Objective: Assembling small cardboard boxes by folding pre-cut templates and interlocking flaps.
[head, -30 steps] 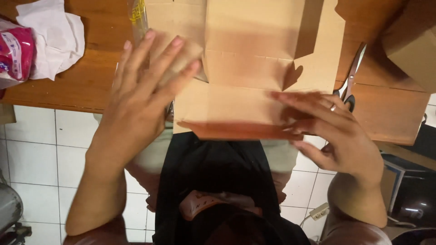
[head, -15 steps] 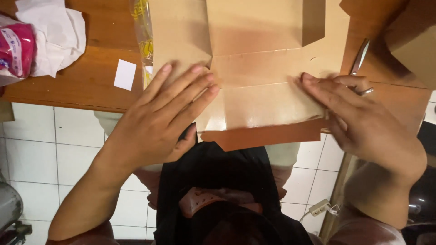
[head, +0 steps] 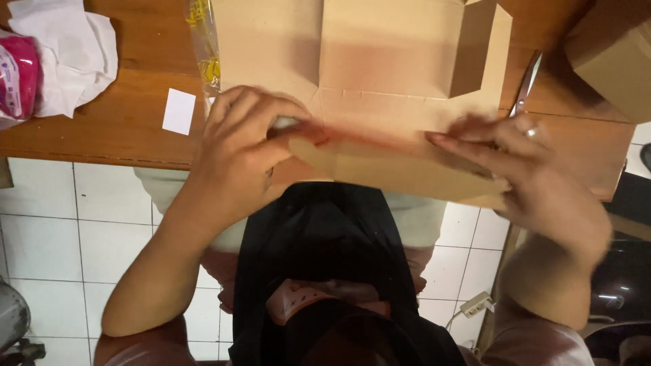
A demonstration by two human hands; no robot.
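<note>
Near edge of a brown wooden table (head: 102, 129). The left hand (head: 247, 146) and right hand (head: 525, 169) both pinch the near flap of a flat, unfolded brown cardboard box blank (head: 380, 88), fingers curled closed on the flap's two ends; the right hand is blurred. The blank lies between and just beyond the two grips, its raised flap spanning from one to the other and overhanging the table edge. Just beyond the left grip: a clear plastic sleeve with yellow print (head: 203, 47); left of it, a small white paper slip (head: 179, 111). Beyond the right grip: metal scissors (head: 527, 85), partly hidden. Far left: crumpled white paper (head: 64, 54) beside a pink packet (head: 17, 78). Far right: a folded brown cardboard box (head: 614, 57).
</note>
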